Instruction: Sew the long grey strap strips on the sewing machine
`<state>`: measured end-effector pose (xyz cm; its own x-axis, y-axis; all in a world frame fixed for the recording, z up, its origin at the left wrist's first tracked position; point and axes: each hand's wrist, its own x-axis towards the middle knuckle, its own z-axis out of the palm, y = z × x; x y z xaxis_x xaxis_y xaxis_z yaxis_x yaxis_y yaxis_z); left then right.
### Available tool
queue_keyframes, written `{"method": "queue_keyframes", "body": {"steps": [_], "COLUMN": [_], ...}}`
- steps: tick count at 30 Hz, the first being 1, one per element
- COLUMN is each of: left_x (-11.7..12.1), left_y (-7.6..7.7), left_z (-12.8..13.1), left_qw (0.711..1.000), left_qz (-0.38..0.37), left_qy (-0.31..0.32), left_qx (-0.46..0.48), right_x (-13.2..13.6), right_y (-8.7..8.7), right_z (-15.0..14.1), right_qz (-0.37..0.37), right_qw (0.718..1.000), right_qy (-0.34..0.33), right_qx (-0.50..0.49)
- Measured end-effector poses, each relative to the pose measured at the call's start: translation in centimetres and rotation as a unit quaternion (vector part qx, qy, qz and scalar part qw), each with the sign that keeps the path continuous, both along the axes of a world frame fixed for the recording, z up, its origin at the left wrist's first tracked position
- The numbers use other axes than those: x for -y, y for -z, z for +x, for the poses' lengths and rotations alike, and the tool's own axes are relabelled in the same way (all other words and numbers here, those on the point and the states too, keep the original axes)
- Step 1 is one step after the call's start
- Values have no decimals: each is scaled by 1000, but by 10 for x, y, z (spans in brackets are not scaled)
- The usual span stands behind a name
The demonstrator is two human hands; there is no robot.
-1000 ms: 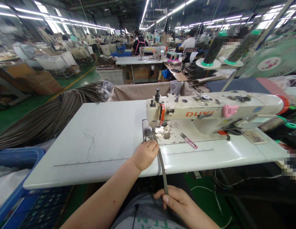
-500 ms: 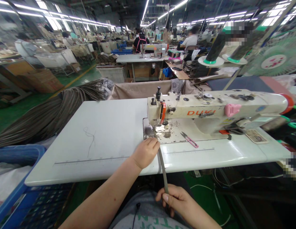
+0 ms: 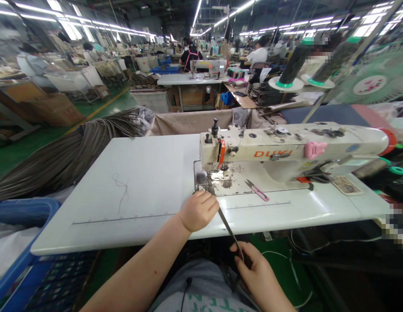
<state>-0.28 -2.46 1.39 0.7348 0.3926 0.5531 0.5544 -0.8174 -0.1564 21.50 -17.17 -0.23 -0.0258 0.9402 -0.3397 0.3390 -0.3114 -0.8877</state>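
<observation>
On the front of the white table (image 3: pixel 149 173), my left hand (image 3: pixel 199 211) is closed over a narrow grey-brown strip (image 3: pixel 228 226), close in front of the presser foot of the sewing machine (image 3: pixel 273 147). The strip runs from the needle area, under my left fingers and over the table edge. Below that edge my right hand (image 3: pixel 251 262) pinches the strip between thumb and fingers, and its free end hangs toward my lap. Right of the needle plate lie pink-handled thread snips (image 3: pixel 257 190). A loose dark thread (image 3: pixel 123 188) rests on the table's left part.
A thick bundle of similar strips (image 3: pixel 58 151) lies at the left behind the table. A blue crate (image 3: pixel 29 242) stands at the lower left. Thread cones (image 3: pixel 290 67) and a green fan (image 3: pixel 370 82) rise at the right. Other people work at tables farther back.
My right hand has shifted right and slightly up, so the strip now slants more to the right. My left hand has barely moved, still near the presser foot.
</observation>
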Motion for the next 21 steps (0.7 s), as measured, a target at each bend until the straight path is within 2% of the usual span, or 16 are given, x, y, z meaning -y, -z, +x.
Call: {"method": "queue_keyframes", "body": {"steps": [3,7,9,13,17,21], "left_x": [-1,-1,-1,-4,-6,-5], "left_y": [-1,-2,-1,5,12,14], "left_z": [0,1,2,5,7,7], "left_qw": [1000,1000,999,992,988,991], "left_qz": [8,-3,-16,-64,-103,-81], "left_qy": [6,-8,-34,-98,-92,-73], "left_qx": [4,4,12,56,74,77], "right_x": [0,-2,-3,-3,0,2], "right_y": [-8,-20,-23,-23,-21,-20], "right_z": [-3,-3,-2,-2,-2,1], "right_qz": [-70,17,32,3,17,26], "right_qw": [993,989,987,985,985,986], "right_qy": [-25,-111,-133,-135,-131,-126], "right_qx": [-91,-94,-79,-111,-108,-109]}}
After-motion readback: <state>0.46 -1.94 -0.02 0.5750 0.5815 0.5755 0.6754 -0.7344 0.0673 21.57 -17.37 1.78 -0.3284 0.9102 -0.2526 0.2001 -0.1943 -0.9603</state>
